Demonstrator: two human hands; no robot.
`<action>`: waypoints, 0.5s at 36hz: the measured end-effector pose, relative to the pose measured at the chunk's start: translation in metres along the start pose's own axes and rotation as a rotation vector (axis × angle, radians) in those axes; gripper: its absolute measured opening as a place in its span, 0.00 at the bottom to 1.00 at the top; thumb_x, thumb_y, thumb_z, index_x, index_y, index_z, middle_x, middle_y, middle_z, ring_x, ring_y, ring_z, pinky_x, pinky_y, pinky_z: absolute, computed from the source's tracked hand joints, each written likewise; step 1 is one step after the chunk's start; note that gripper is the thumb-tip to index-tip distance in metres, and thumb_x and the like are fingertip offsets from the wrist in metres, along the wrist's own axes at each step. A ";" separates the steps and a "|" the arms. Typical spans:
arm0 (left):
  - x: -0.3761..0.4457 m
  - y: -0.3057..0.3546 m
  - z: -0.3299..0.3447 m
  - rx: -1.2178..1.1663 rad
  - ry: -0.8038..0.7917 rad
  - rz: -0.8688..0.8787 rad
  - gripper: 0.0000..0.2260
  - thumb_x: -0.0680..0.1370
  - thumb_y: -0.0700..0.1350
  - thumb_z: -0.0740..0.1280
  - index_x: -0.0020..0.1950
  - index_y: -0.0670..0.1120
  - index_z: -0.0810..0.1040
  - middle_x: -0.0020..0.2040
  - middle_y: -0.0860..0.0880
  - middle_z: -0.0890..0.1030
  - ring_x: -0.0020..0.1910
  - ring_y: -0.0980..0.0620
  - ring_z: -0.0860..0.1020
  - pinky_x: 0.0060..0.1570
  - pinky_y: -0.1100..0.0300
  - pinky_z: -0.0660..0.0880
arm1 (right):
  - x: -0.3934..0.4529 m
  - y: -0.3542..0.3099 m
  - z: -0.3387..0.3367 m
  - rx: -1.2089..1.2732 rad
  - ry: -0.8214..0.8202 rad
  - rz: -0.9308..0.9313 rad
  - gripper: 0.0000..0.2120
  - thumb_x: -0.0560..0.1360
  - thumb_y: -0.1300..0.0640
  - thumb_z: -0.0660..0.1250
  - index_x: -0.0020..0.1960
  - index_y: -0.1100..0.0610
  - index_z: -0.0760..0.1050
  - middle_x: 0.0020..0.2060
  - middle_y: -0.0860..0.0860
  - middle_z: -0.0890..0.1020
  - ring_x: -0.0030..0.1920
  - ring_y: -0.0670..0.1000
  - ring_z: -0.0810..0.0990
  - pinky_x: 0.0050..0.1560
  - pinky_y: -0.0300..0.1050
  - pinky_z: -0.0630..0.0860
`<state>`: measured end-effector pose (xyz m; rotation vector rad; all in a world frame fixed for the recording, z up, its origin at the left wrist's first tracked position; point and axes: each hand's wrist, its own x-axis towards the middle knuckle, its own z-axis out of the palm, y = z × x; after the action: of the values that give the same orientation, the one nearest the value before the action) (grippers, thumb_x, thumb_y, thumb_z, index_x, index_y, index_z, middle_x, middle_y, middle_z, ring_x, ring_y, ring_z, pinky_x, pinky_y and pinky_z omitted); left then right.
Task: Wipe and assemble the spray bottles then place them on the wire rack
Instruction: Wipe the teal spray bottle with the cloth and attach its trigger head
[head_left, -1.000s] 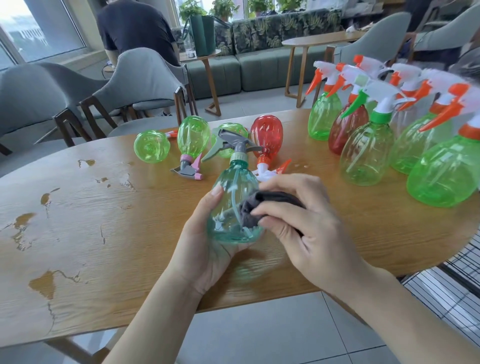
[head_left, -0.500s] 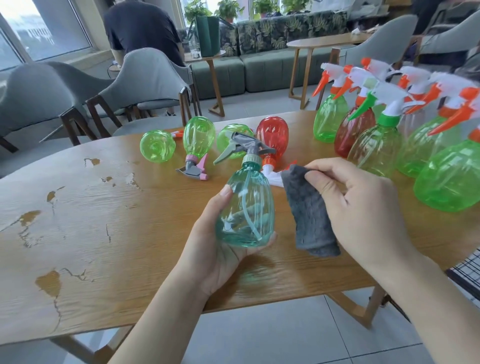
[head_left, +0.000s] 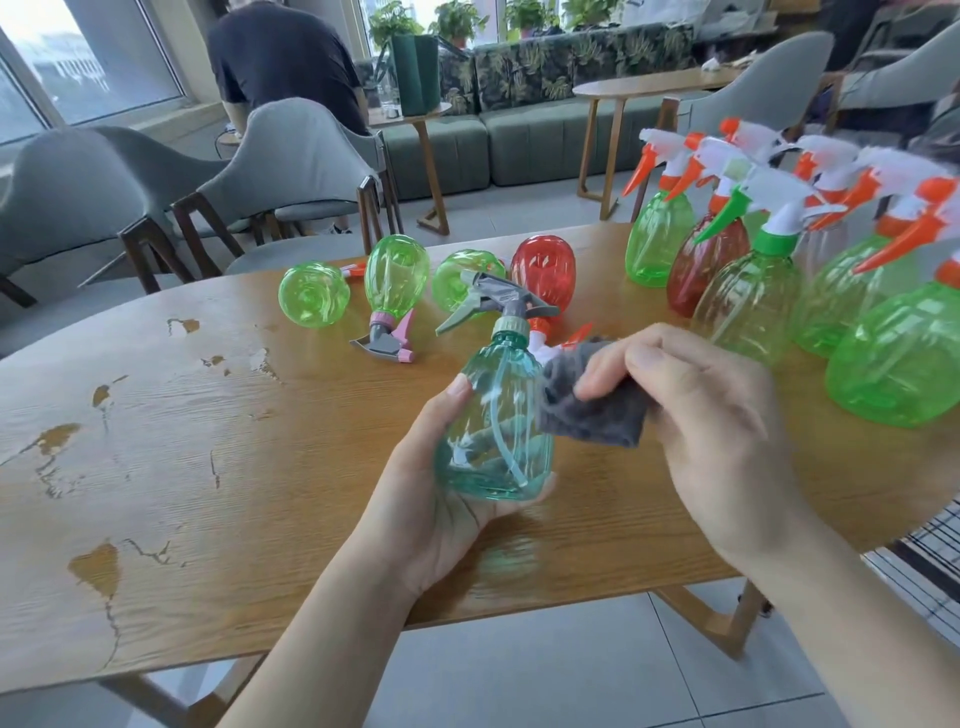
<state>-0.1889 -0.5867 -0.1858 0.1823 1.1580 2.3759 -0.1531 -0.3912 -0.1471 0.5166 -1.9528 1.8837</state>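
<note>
The left hand cups a teal spray bottle upright above the wooden table, thumb on its side, fingers curled under its base; a grey trigger head is screwed on top. The right hand pinches a folded grey cloth that touches the bottle's right shoulder. Behind, 4 bottles lie on the table: 3 green and 1 red. To the right, a cluster of upright assembled bottles stands with white-and-orange triggers. A black wire rack shows past the table's right edge.
</note>
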 end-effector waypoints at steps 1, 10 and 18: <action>0.000 0.000 -0.001 0.003 -0.007 0.002 0.29 0.79 0.56 0.69 0.76 0.43 0.72 0.66 0.36 0.78 0.59 0.41 0.80 0.52 0.44 0.82 | -0.002 0.000 0.004 0.024 0.017 0.003 0.18 0.79 0.50 0.66 0.37 0.63 0.77 0.36 0.52 0.80 0.41 0.48 0.79 0.47 0.40 0.74; -0.001 0.000 -0.001 -0.028 -0.040 0.088 0.22 0.81 0.58 0.63 0.67 0.45 0.81 0.66 0.38 0.80 0.61 0.41 0.82 0.58 0.42 0.80 | -0.003 0.017 0.014 0.050 0.095 0.215 0.10 0.72 0.50 0.76 0.43 0.52 0.77 0.26 0.51 0.64 0.28 0.51 0.63 0.31 0.41 0.64; 0.005 -0.002 -0.006 -0.008 0.022 0.013 0.29 0.79 0.56 0.70 0.76 0.43 0.73 0.73 0.33 0.74 0.65 0.37 0.78 0.60 0.39 0.79 | 0.002 0.010 0.011 0.165 0.316 0.079 0.12 0.73 0.41 0.76 0.45 0.49 0.81 0.36 0.70 0.76 0.36 0.64 0.75 0.41 0.66 0.75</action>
<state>-0.1940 -0.5874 -0.1911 0.1620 1.1606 2.3997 -0.1596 -0.4021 -0.1548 0.1730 -1.6453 2.0435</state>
